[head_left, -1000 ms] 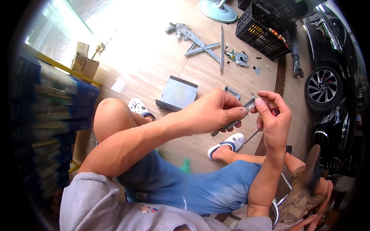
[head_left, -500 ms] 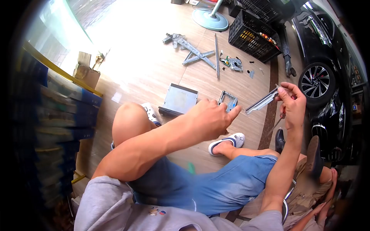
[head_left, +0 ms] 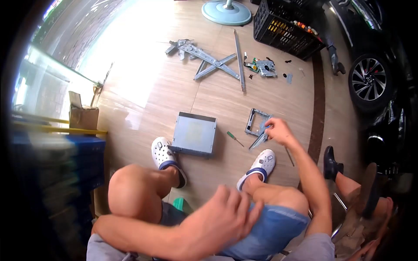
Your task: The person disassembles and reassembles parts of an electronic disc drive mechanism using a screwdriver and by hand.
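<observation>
My right hand [head_left: 279,131] is low over the floor, its fingers closed on a thin metal strip [head_left: 259,142]. The strip slants down beside an open metal frame [head_left: 249,122]. A slim dark screwdriver shaft [head_left: 290,156] sticks out below the same hand; its handle is hidden. Over my lap my left hand [head_left: 224,219] is blurred, fingers loosely bent and apart, with nothing visible in them. On the floor between my feet lie a boxy metal unit [head_left: 194,132] and a small green-handled screwdriver [head_left: 234,138].
Farther off lie a scissor-shaped metal linkage [head_left: 213,62], a long metal rail [head_left: 239,61] and a small circuit assembly [head_left: 263,67]. Behind them stand a black crate [head_left: 283,35] and a pale blue round base [head_left: 226,13]. A car wheel [head_left: 369,82] and another person's shoe [head_left: 329,163] are at right.
My right hand has lowered the metal strip to the floor by the frame. My left hand has drawn back over my lap, uncovering the green-handled screwdriver. The view has shifted.
</observation>
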`<action>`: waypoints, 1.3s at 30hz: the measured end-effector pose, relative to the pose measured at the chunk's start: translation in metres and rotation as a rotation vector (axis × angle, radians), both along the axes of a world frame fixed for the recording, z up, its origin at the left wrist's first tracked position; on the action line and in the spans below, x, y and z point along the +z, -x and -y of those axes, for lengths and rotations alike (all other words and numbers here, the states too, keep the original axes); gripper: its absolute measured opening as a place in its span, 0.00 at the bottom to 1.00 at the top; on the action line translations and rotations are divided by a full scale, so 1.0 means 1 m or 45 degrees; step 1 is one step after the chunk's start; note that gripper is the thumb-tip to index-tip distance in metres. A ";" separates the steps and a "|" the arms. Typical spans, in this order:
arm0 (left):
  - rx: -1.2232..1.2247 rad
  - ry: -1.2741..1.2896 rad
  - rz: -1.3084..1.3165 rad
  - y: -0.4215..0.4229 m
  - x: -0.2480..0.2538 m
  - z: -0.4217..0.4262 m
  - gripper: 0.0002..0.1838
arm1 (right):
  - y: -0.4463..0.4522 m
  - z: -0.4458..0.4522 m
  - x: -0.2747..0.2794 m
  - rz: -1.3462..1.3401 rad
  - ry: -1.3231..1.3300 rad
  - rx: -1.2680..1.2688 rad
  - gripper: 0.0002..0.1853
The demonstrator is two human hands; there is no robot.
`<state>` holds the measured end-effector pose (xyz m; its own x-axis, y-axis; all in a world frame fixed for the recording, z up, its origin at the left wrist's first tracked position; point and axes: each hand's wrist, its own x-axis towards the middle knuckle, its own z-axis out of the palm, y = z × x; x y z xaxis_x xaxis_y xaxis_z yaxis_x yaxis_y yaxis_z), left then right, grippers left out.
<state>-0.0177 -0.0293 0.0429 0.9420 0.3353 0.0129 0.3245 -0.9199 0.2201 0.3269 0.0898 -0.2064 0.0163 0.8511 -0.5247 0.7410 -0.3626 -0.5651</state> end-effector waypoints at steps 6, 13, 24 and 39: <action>0.079 0.484 -0.477 -0.018 0.022 -0.039 0.33 | 0.028 -0.007 -0.132 0.110 0.073 0.291 0.17; 0.387 0.728 -0.573 -0.027 -0.010 -0.100 0.34 | 0.030 -0.066 -0.144 0.110 0.008 0.289 0.18; 0.372 0.854 -0.717 -0.042 -0.023 -0.148 0.32 | -0.085 -0.277 -0.196 -1.051 -0.016 -1.439 0.17; 0.472 0.761 -0.637 -0.013 -0.020 -0.137 0.32 | -0.083 -0.293 -0.209 -1.171 -0.056 -1.460 0.05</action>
